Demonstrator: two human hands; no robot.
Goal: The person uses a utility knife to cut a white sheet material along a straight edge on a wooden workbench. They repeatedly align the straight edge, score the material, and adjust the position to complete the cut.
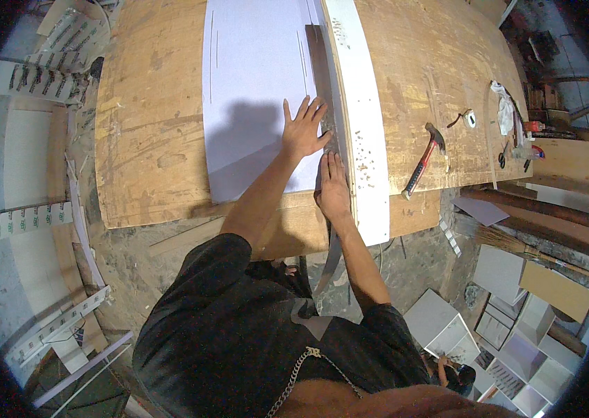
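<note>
Left hand [303, 131], palm down with fingers spread wide and gripping nothing I can see, rests on one lilac sheet [253, 76], its thumb reaching toward one dark strip [317, 63]. Right hand [334, 191], just nearer the body, lies along that strip, fingers straight and together; from my remote seat I cannot tell whether its thumb pinches the edge. What looks like a single length runs beyond both hands along the sheet, beside one white board [364, 97] to their right, its near end hanging off the worktop [148, 104] on the body's side of them. I judge the flat hands are steadying the strip, with the board serving as a straight guide. Well to the hands' right I count one hammer [423, 161] and, farther off, one tape measure [470, 119], both seemingly parked out of the way.
</note>
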